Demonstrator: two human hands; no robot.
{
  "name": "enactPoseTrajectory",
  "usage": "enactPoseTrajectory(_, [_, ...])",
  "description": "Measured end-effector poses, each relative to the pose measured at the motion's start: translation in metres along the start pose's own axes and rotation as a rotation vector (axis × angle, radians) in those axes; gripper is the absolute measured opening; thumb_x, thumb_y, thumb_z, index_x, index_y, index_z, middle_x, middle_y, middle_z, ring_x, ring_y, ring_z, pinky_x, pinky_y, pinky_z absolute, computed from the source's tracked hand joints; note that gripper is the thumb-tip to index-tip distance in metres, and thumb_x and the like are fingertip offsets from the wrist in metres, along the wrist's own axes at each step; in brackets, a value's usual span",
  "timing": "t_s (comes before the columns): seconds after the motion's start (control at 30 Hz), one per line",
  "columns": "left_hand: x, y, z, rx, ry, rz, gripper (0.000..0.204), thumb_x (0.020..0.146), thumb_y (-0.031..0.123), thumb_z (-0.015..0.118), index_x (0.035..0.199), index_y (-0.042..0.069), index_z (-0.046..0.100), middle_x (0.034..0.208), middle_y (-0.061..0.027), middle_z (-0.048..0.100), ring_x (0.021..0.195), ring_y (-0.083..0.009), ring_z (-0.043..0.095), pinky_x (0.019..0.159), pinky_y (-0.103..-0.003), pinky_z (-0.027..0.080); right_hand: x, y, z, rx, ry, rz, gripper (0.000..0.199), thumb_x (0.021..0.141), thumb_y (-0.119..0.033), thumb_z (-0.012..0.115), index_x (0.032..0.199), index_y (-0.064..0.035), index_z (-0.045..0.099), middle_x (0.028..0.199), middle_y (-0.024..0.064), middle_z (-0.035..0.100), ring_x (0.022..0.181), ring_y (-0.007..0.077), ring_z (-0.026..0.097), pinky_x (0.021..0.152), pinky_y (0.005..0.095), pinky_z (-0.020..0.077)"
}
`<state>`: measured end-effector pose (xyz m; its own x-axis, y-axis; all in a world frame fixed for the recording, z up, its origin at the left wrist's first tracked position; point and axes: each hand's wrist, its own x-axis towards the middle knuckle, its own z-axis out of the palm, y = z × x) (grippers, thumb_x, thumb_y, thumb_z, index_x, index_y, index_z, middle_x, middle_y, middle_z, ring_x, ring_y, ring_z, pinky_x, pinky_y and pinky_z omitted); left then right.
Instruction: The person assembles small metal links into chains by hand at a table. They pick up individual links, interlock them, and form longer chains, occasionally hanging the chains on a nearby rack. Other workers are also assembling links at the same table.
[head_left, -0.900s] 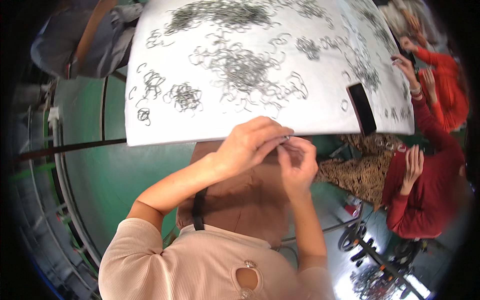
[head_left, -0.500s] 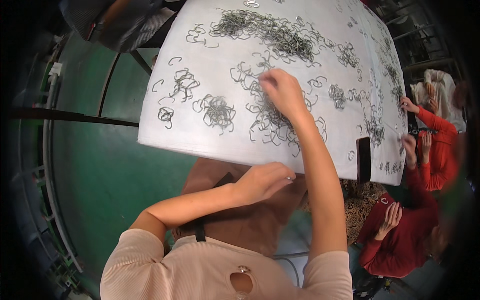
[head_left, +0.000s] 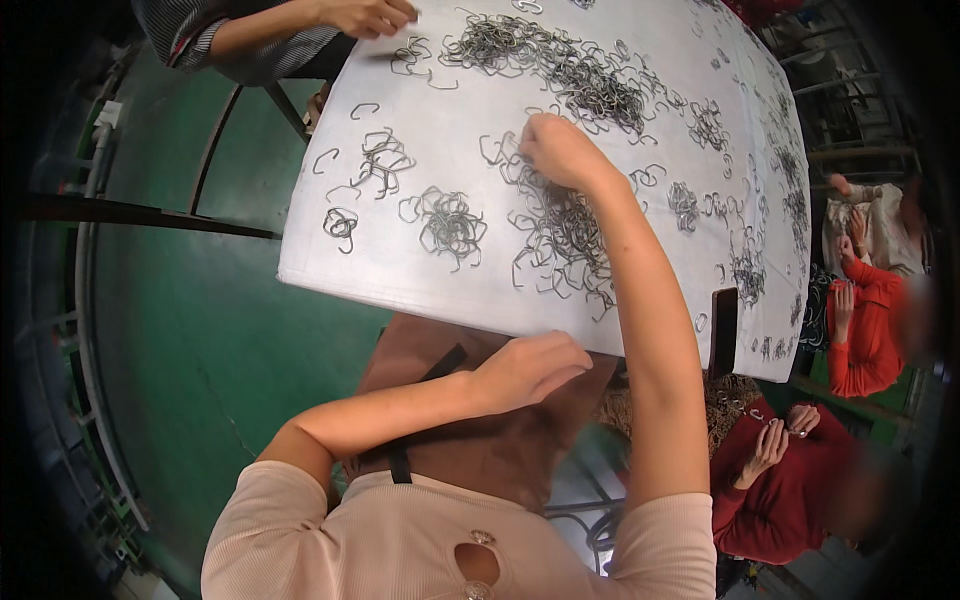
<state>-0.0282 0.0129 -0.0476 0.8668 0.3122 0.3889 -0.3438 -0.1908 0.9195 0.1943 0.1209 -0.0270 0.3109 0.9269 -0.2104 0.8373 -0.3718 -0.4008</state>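
Observation:
My right hand [head_left: 563,155] is over the near middle of the white-covered table [head_left: 370,298], its fingertips pinched together among bent metal wire hooks. Just below it, toward me, spreads a loose pile of these hooks [head_left: 560,232]. What the fingers pinch is hidden. My left hand [head_left: 528,372] hangs in front of the table's near edge, fingers curled and pressed together; anything inside them is out of sight. Left of the right hand sit a smaller heap of hooks [head_left: 448,222] and a looser cluster [head_left: 384,162].
A long dense heap of hooks [head_left: 600,100] lies farther back. A dark phone [head_left: 722,332] stands at the near right edge. A co-worker's hand [head_left: 370,15] reaches in at the far left. People in red [head_left: 866,325] and dark red [head_left: 790,490] sit along the right.
My right hand has shifted slightly but stays at the pile; my left hand is nearly still. A co-worker's hand has come in at the far left. Co-workers at right have drawn their hands back.

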Motion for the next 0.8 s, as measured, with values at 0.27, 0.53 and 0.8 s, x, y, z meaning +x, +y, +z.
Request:
enactPoseTrajectory(0.27, [0.002,0.006,0.005,0.009,-0.037,-0.049,0.017,0.08,-0.005,0.065,0.096,0.002,0.062,0.09,-0.0098,0.063,0.08,-0.0237,0.063,0.069,-0.031,0.051,-0.102,0.04,-0.001,0.848,0.121,0.181,0.015,0.086,-0.008,0.061,0.096,0.0038,0.06,0.086,0.0071,0.063,0.071,0.0131,0.061,0.061,0.026,0.0499])
enactPoseTrajectory(0.53, [0.003,0.025,0.013,0.091,-0.054,-0.102,0.019,0.081,-0.008,0.06,0.098,0.001,0.064,0.093,-0.009,0.064,0.082,-0.017,0.063,0.069,-0.027,0.053,-0.265,-0.003,0.008,1.153,0.437,0.391,0.018,0.087,-0.01,0.064,0.099,0.0032,0.063,0.081,0.0048,0.063,0.066,0.0087,0.058,0.055,0.0214,0.0458])
enactPoseTrajectory(0.8, [0.007,0.033,0.03,0.033,-0.071,-0.172,0.03,0.081,-0.01,0.061,0.109,-0.001,0.058,0.1,-0.0119,0.062,0.091,-0.0193,0.065,0.074,-0.029,0.058,-0.332,-0.043,0.045,1.205,0.787,0.518,0.013,0.086,-0.01,0.068,0.092,0.0008,0.066,0.075,0.0026,0.065,0.061,0.004,0.056,0.047,0.0177,0.0381])
